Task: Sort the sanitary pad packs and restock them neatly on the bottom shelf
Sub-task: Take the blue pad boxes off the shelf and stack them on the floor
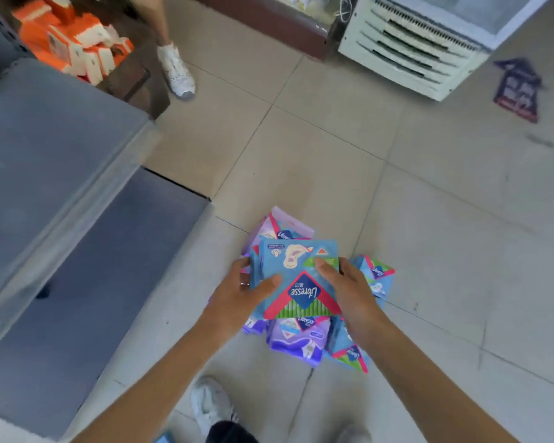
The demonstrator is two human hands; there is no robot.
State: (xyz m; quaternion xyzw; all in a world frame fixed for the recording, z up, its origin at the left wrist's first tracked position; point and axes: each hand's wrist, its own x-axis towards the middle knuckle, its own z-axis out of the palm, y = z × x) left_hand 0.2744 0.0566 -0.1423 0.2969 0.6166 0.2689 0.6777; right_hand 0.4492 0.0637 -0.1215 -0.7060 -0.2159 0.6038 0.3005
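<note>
The left grip point(240, 292) and right grip point(349, 289) clamp a small stack of blue packs point(298, 276) by its side edges, thumbs on top. It hangs over the pile point(296, 342) on the floor point(429, 251), near the bottom shelf point(93, 266). The packs look light, soft and slick, so squeezing the edges should stop them sliding.

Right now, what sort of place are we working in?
Most likely a small shop aisle: grey metal display shelving, a white vented freezer cabinet, orange-and-white boxed goods stacked nearby, and many identical branded blue sanitary pad packs.
</note>
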